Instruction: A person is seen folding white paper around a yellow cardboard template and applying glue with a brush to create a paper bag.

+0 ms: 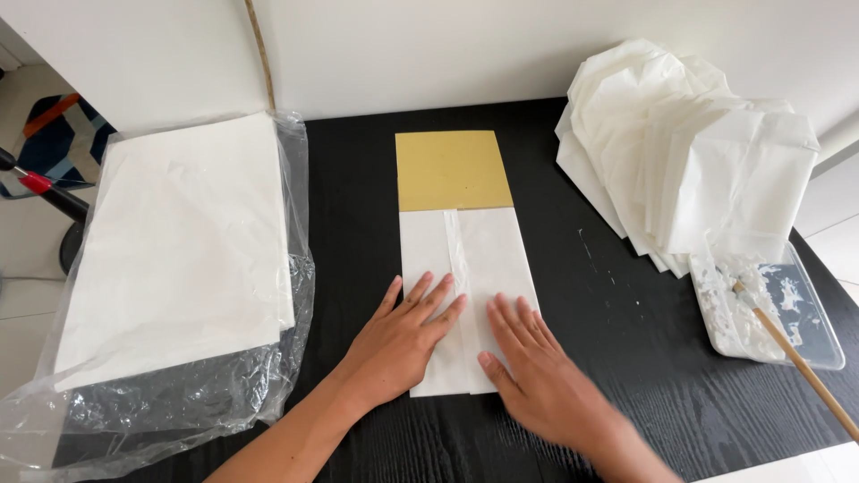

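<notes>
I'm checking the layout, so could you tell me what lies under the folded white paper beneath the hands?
A yellow card sticks out beyond the folded white paper at the far end. How far it extends under the paper is hidden; both hands, left and right, press flat on top.

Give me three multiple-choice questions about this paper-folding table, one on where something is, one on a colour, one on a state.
1. Where is the tray with the brush?
A. Right edge of the table
B. Left, inside the plastic bag
C. Behind the yellow board

2. What colour is the board sticking out of the folded white paper?
A. Red
B. Yellow
C. Blue

3. How do the left hand and right hand rest?
A. Clenched in fists
B. Gripping the brush
C. Flat, fingers spread on the paper

Answers: 1 A, it lies below the heap of folded papers at right. 2 B, its bare top half is yellow. 3 C, both palms press the paper.
</notes>
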